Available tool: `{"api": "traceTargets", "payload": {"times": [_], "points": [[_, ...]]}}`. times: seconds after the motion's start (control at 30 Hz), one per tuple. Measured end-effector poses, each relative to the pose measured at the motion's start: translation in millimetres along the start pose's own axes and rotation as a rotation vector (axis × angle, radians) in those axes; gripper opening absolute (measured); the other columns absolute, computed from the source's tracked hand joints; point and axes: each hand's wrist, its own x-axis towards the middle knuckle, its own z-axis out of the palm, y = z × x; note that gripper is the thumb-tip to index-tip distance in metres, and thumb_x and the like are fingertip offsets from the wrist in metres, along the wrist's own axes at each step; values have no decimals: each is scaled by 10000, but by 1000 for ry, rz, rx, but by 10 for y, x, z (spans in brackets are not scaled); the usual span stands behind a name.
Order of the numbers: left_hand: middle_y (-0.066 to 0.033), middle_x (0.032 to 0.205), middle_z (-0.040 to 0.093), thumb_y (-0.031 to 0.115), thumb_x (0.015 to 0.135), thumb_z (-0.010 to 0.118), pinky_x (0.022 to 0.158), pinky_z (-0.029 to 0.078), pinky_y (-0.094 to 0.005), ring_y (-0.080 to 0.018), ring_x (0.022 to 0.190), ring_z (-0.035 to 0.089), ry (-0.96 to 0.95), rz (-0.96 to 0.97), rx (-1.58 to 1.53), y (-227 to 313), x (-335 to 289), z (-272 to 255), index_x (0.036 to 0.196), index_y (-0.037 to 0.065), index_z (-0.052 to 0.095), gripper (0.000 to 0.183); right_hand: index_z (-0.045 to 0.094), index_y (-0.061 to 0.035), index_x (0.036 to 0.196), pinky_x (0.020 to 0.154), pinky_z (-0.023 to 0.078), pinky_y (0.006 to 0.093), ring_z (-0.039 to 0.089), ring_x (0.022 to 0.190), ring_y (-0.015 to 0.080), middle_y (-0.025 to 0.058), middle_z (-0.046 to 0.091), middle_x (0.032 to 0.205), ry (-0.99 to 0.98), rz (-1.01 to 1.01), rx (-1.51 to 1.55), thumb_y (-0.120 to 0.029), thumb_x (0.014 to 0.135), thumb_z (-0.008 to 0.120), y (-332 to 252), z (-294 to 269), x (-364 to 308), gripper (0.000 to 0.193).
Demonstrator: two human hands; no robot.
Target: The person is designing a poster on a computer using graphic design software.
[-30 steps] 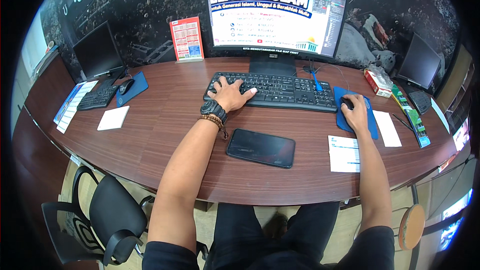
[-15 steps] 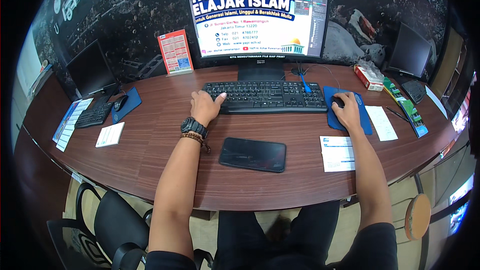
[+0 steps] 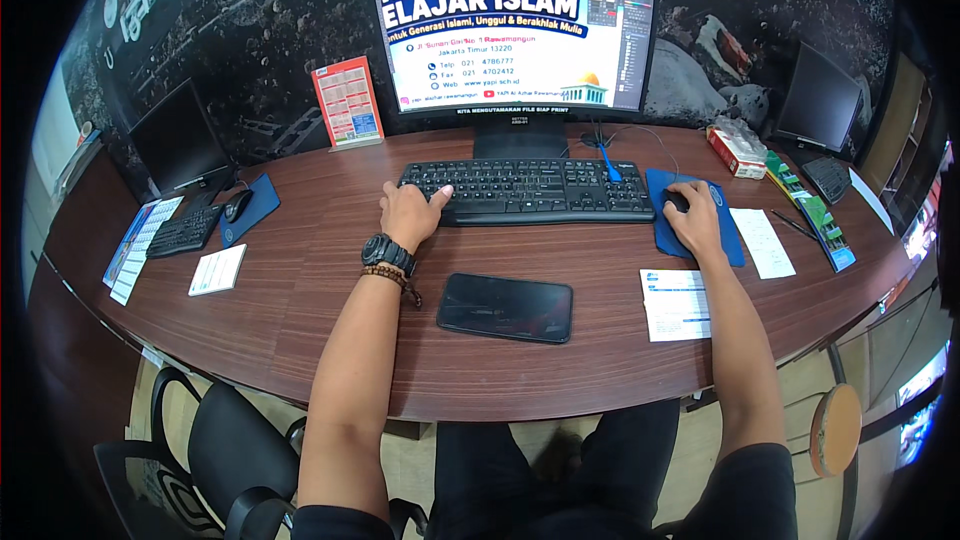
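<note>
My left hand (image 3: 410,214) rests at the left end of a black keyboard (image 3: 530,191), fingers apart on and beside its keys, the thumb toward the lower keys. A black watch and a beaded bracelet circle that wrist. My right hand (image 3: 695,220) is curled over a dark computer mouse (image 3: 676,202), which it mostly hides, on a blue mouse pad (image 3: 735,248). Behind the keyboard stands a lit monitor (image 3: 515,45) with a white and navy design and a domed building on its screen. A black phone (image 3: 506,308) lies flat between my forearms.
Printed paper (image 3: 672,305) lies partly under my right forearm; a white slip (image 3: 762,243) and pen (image 3: 793,225) are further right. A red desk calendar (image 3: 347,103) stands back left. Dark monitors (image 3: 180,139) flank both sides. A black chair (image 3: 238,445) is lower left, a round stool (image 3: 836,430) lower right.
The view has shifted very slightly. Both hands stay in place on the keyboard and the mouse, and the screen looks the same.
</note>
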Motion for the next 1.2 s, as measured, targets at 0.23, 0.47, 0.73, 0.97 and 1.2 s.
{"api": "traceTargets", "payload": {"times": [0.23, 0.47, 0.73, 0.97, 1.2], "points": [[-347, 1311, 480, 571, 893, 659, 937, 518, -530, -509, 1171, 540, 1, -11, 1, 25, 4, -6, 1044, -138, 684, 725, 725, -57, 1094, 959, 497, 411, 625, 1077, 352, 171, 611, 1173, -16, 15, -10, -197, 778, 658, 8, -6, 14, 352], [-347, 1312, 479, 569, 895, 660, 922, 526, -536, -518, 1170, 538, -5, -17, -11, 59, -16, -46, 1025, -141, 687, 722, 725, -55, 1096, 961, 494, 418, 621, 1084, 358, 177, 611, 1171, -16, 11, -12, -201, 779, 659, -2, -34, 12, 356], [-447, 1242, 502, 585, 905, 629, 962, 493, -528, -560, 1102, 569, 60, 50, 2, 11, -21, -13, 991, -170, 675, 761, 730, -55, 1093, 956, 498, 420, 624, 1079, 361, 183, 613, 1174, -11, -3, -18, -203, 778, 664, 13, -7, 8, 355], [-456, 1245, 496, 581, 905, 631, 967, 494, -525, -561, 1105, 568, 54, 48, 0, 0, -14, -7, 989, -171, 675, 758, 732, -57, 1095, 958, 497, 420, 625, 1080, 362, 182, 615, 1175, -22, 11, -29, -203, 780, 664, -16, -18, 4, 354], [-395, 1379, 431, 575, 905, 638, 933, 524, -539, -552, 1195, 521, -6, 1, -16, 22, 7, -27, 1027, -130, 691, 718, 734, -63, 1094, 970, 492, 420, 619, 1095, 363, 182, 610, 1186, -29, 16, -38, -210, 783, 663, 5, -14, 16, 352]]}}
